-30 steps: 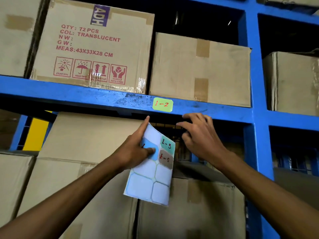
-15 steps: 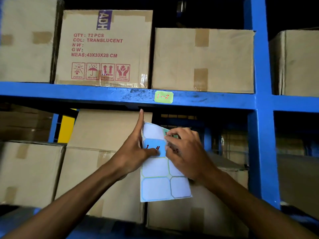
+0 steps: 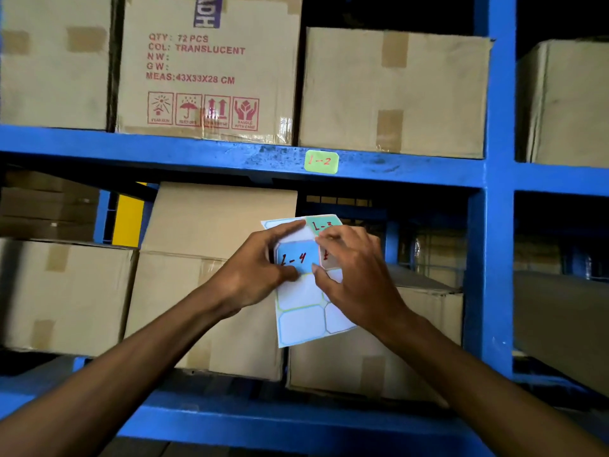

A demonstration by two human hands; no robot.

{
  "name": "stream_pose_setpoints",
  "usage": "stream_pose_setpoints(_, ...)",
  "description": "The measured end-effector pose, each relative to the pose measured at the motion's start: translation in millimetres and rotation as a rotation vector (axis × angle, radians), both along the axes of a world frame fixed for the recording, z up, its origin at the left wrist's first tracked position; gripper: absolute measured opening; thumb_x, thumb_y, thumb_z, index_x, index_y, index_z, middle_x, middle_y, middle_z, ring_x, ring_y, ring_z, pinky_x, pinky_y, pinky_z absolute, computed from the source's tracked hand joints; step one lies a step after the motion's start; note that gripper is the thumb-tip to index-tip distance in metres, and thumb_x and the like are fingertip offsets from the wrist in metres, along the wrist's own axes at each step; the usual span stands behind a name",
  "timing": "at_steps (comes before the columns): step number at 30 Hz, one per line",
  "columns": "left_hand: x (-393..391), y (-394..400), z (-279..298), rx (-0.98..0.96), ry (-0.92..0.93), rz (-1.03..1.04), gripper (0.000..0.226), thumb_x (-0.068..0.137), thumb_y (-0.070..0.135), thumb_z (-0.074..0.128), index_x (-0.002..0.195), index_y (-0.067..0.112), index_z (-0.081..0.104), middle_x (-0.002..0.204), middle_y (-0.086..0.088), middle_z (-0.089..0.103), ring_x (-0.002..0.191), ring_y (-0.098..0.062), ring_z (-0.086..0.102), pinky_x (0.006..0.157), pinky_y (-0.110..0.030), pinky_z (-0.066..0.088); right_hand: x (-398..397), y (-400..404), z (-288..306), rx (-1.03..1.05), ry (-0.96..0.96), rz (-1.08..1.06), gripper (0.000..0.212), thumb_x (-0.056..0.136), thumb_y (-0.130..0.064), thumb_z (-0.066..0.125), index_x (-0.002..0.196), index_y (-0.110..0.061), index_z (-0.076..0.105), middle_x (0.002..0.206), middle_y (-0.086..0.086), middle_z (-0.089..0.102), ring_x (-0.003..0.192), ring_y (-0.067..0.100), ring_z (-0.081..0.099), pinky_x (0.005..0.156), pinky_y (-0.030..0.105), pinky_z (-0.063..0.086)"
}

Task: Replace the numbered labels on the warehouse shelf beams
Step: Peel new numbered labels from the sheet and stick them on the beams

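Place: a warehouse storage aisle, dimly lit.
Racking: blue steel beam and upright, stacked in bays.
Stock: taped cartons on every level, one printed "QTY: 72 PCS".
Marker: green label "1-2" stuck on the beam.

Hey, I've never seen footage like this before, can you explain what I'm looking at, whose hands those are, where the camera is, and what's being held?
This is one picture from a camera worn on a person's head, looking forward and down at their own bare hands. There is no robot. They stand at a blue warehouse rack stacked with cardboard boxes. On the beam sits a green label marked 1-2. The left hand grips a sticker sheet, thumb pressed on the blue 1-4 sticker. The right hand pinches at the sheet's right side, below the teal 1-3 sticker; which sticker it is picking is hidden by the fingers.
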State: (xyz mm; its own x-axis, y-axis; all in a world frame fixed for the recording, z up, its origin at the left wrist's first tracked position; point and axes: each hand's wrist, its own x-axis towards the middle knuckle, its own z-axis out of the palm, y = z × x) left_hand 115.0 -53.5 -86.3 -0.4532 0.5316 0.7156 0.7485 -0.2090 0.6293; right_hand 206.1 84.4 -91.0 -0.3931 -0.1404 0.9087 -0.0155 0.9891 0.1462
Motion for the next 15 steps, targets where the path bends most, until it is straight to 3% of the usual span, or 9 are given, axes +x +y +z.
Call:
stream_pose_setpoints(3,-4.7,-11.6,1.9,-0.005,-0.008,-0.012,0.077,0.076,-0.020,0.059,0.139,0.022,0.041,0.118,0.005,0.061,0.092,-0.007,0.060,0.086,-0.028,0.053,-1.2,-12.6,-0.2,0.024,0.008,-0.021,0.032,0.074,-0.020,0.064,0.103,-0.005,0.066,0.110,0.013,0.065,0.106,0.032,0.057,0.088,0.035,0.036)
stream_pose_setpoints(7,-6.8,-24.2,3.3,-0.017,-0.037,-0.051,0.078,0.077,-0.021,0.055,0.140,0.019,0.039,0.119,0.005,0.060,0.093,-0.006,0.061,0.085,-0.025,0.053,-6.7,-28.4,-1.4,0.048,0.054,-0.040,0.028,0.070,-0.015,0.069,0.095,-0.004,0.067,0.104,0.013,0.067,0.101,0.033,0.060,0.084,0.040,0.044)
stream_pose_setpoints(11,-12.5,-39.5,1.4,-0.045,-0.060,-0.090,0.074,0.079,-0.023,0.049,0.141,0.015,0.038,0.125,0.001,0.058,0.100,-0.009,0.059,0.086,-0.023,0.051,-10.7,-38.8,-2.9,-0.008,0.018,-0.047,0.031,0.071,-0.018,0.071,0.099,-0.007,0.065,0.111,0.011,0.064,0.108,0.030,0.056,0.087,0.031,0.032)
stream_pose_setpoints(15,-17.1,-50.0,-3.8,-0.043,-0.063,-0.123,0.074,0.077,-0.025,0.047,0.141,0.013,0.038,0.127,-0.006,0.059,0.101,-0.012,0.059,0.085,-0.024,0.052,-12.9,-51.2,-4.8,-0.027,-0.017,-0.045,0.020,0.072,-0.016,0.070,0.090,-0.009,0.064,0.113,0.011,0.061,0.112,0.028,0.051,0.087,0.030,0.027)
